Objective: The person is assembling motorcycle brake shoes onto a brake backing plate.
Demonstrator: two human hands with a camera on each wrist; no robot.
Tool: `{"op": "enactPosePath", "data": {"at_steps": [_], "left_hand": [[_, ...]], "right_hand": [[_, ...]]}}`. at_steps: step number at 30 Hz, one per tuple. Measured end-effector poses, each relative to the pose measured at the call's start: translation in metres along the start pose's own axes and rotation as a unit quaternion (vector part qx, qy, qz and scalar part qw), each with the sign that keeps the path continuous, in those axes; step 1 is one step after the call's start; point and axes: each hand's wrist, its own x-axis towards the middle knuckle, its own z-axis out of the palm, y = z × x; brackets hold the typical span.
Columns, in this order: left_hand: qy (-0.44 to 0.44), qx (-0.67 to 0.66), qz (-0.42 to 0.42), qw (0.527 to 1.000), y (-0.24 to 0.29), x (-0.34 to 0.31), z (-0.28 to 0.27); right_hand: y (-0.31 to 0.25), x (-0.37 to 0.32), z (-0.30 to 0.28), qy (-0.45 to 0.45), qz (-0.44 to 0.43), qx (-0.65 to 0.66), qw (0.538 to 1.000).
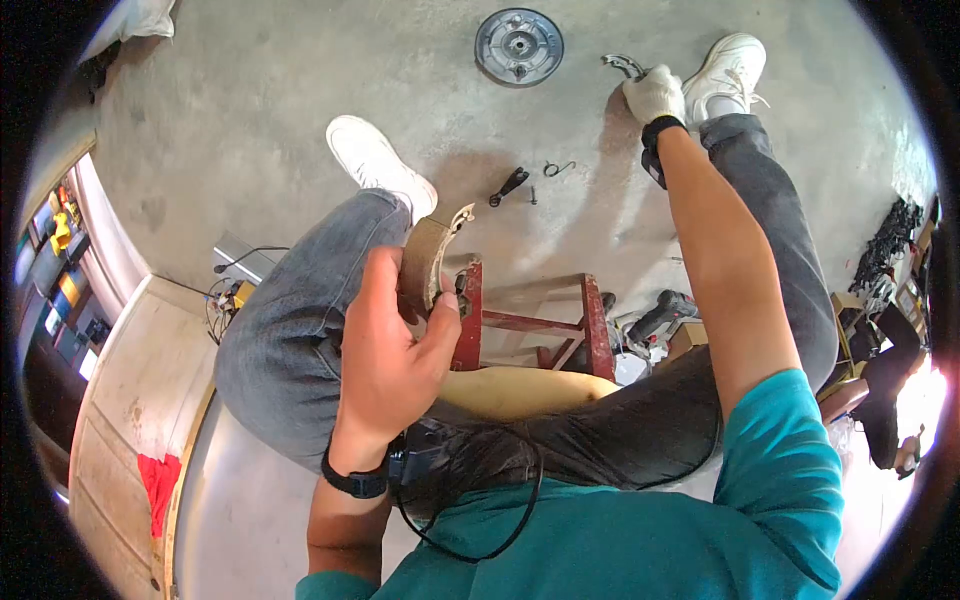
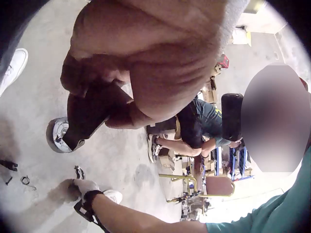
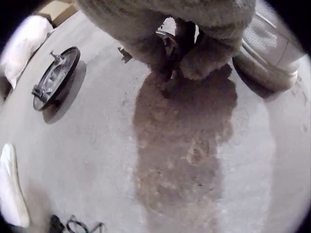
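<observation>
The bare left hand [image 1: 395, 350] holds a curved brake shoe [image 1: 427, 255] between thumb and fingers, raised above the left thigh; in the left wrist view the shoe [image 2: 90, 116] looks dark under the hand [image 2: 146, 58]. Down at the floor beside the right shoe, the gloved right hand [image 1: 657, 95] pinches a curved metal part [image 1: 625, 65]. The right wrist view shows the glove's fingers [image 3: 204, 58] curled round that part [image 3: 169, 46], which they partly hide. A round metal plate [image 1: 519, 47] lies on the floor left of the right hand.
On the floor between the feet lie a black-handled item [image 1: 510, 187], a small bolt [image 1: 533, 196] and a wire spring [image 1: 560, 168]. A red stool frame [image 1: 530, 322] stands between the legs. Tools and boxes [image 1: 665, 315] are behind it. Another person [image 2: 201, 124] sits in the background.
</observation>
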Motion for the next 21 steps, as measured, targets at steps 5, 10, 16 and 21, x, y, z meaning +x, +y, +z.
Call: {"op": "enactPosePath", "data": {"at_steps": [5,10,16,21], "left_hand": [[0.022,0.066,0.036,0.997,-0.003,-0.001,0.001],[-0.023,0.006,0.02,1.0,0.005,-0.02,-0.011],[-0.022,-0.139,0.081,0.987,0.015,-0.066,-0.015],[-0.052,-0.169,0.077,0.981,0.009,-0.105,-0.012]], "right_hand": [[0.026,0.02,0.027,-0.049,-0.082,-0.044,0.994],[0.016,-0.036,-0.02,-0.104,-0.108,0.147,0.978],[-0.008,-0.13,-0.108,-0.211,-0.048,0.315,0.924],[-0.019,-0.232,-0.157,-0.189,-0.195,0.454,0.849]]}}
